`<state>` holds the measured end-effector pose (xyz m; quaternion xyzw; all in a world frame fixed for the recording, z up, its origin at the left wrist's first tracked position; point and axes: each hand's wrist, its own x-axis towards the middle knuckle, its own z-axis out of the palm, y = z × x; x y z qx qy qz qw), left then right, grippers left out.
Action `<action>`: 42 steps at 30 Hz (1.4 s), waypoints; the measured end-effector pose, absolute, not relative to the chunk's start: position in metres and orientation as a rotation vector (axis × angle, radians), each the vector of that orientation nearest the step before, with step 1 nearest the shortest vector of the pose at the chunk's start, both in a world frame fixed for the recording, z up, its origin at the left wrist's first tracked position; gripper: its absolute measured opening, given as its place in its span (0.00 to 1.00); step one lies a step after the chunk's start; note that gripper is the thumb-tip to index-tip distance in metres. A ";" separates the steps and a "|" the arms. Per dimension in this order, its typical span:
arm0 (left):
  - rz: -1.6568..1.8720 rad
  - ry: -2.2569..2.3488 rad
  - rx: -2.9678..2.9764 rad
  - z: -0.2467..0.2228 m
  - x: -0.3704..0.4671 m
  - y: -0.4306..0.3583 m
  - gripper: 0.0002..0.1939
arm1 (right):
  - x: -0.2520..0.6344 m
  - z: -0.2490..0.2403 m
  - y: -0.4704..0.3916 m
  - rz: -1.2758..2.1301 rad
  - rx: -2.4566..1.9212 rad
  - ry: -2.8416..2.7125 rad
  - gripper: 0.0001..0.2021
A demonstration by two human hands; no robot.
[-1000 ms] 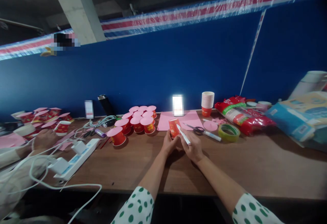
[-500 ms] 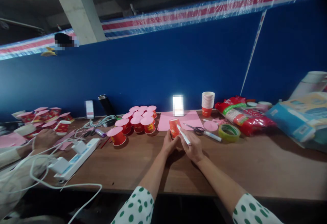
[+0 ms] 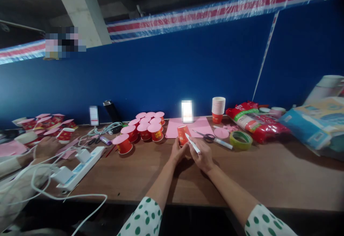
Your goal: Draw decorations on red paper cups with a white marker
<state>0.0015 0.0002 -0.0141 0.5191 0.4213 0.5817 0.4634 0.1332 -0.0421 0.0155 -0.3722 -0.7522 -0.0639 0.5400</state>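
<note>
In the middle of the head view my left hand (image 3: 178,152) is closed around a red paper cup (image 3: 182,133) with gold print, which tilts slightly. My right hand (image 3: 202,155) grips a white pen (image 3: 194,144), its tip at the cup's right side; whether it touches I cannot tell. Behind the cup lies a pink paper sheet (image 3: 172,128). Scissors (image 3: 206,136) and a white marker (image 3: 223,143) rest to the right, beside a pink paper disc (image 3: 221,132).
Left of my hands stand several red cups (image 3: 124,145) topped with pink discs. A power strip (image 3: 80,169) with white cables lies near a co-worker's hand (image 3: 48,148). On the right are a tape roll (image 3: 241,141), a cup stack (image 3: 218,107) and a red package (image 3: 264,126).
Hardly anything differs. The cup and the pen have shifted very slightly to the left, and both hands keep their hold.
</note>
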 end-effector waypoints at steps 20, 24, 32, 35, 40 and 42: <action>1.418 1.010 1.344 -0.018 0.000 0.000 0.24 | 0.134 0.014 -0.040 -0.142 -0.904 -1.763 0.15; 1.397 1.002 1.363 -0.017 -0.001 -0.002 0.23 | 0.134 0.015 -0.040 -0.151 -0.897 -1.755 0.15; 1.419 1.000 1.312 -0.010 0.000 -0.005 0.26 | 0.134 0.015 -0.041 -0.165 -0.887 -1.756 0.15; 1.406 1.006 1.319 -0.007 0.001 -0.006 0.25 | 0.134 0.015 -0.041 -0.171 -0.899 -1.767 0.15; 1.427 0.982 1.289 -0.008 0.002 -0.005 0.25 | 0.134 0.016 -0.041 -0.159 -0.895 -1.769 0.14; 1.430 0.992 1.289 -0.010 0.001 -0.003 0.26 | 0.134 0.016 -0.041 -0.151 -0.892 -1.771 0.14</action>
